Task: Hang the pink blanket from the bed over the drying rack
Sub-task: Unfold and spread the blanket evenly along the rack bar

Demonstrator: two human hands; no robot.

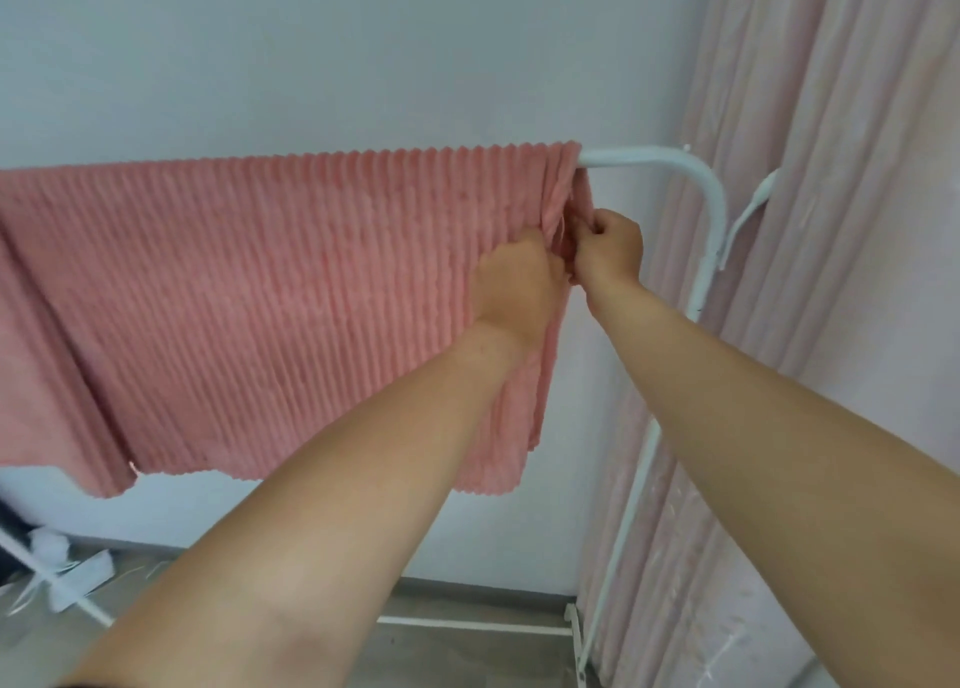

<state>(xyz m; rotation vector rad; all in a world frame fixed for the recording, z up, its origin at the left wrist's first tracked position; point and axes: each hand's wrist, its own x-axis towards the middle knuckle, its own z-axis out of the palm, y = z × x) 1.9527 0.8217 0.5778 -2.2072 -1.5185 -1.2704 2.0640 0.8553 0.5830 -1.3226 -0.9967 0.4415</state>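
Observation:
The pink ribbed blanket point(270, 292) hangs draped over the top bar of the white drying rack point(706, 204), covering the bar from the left edge of view almost to its right bend. Near that right end the fabric bunches into folds. My left hand point(514, 285) grips the bunched fabric just below the bar. My right hand point(608, 246) pinches the blanket's right edge beside it, and the two hands almost touch. The blanket's lower hem hangs free above the floor.
A pale wall stands close behind the rack. Pale pink curtains point(831, 220) hang at the right, touching the rack's upright. A white hook point(748, 214) sticks out from the upright. White clutter point(67, 568) lies on the grey floor at lower left, by the rack's base bar point(467, 625).

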